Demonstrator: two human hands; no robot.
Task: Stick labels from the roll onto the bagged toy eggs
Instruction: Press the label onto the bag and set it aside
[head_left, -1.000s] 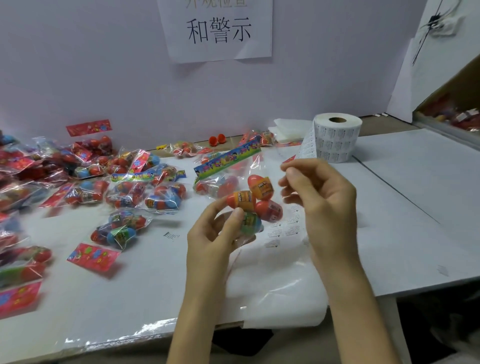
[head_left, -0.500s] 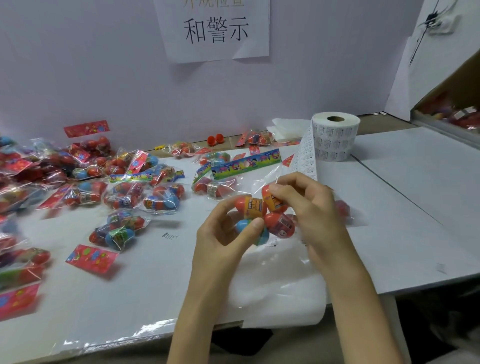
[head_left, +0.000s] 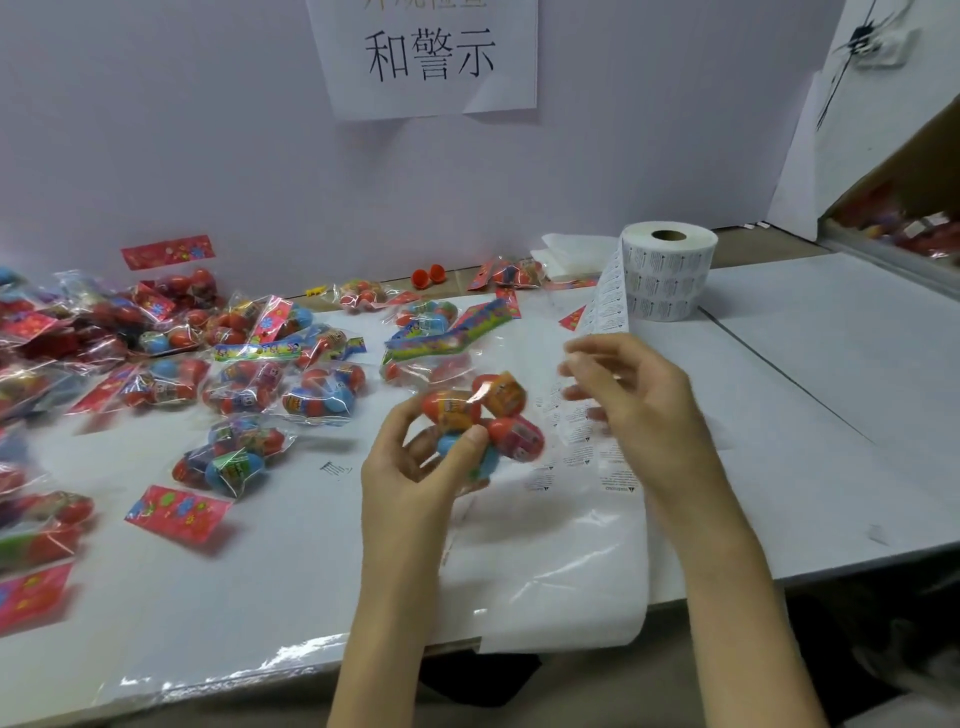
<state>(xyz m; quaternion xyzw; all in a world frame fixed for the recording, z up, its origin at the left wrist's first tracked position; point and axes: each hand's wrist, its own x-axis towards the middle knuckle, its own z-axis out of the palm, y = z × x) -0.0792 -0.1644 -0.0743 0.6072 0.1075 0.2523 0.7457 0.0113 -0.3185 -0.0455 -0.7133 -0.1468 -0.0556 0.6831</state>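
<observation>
Our left hand (head_left: 410, 467) grips a bag (head_left: 485, 415) of toy eggs, thumb and fingers curled round its lower end, lifted over the middle of the tabletop (head_left: 831, 389). Our right hand (head_left: 639, 405) is just beside it, fingers bent at the loose end of the strip (head_left: 608, 301) that runs down from the roll (head_left: 670, 275) by the back edge; blur hides whether they pinch it. The other bags (head_left: 291, 384) lie across the left half, and a liner (head_left: 561, 582) hangs over the front edge

A pale lilac wall (head_left: 156, 130) stood behind the white table (head_left: 831, 389), a paper sign (head_left: 426, 52) taped to it; a socket (head_left: 883, 47) hung far right.
</observation>
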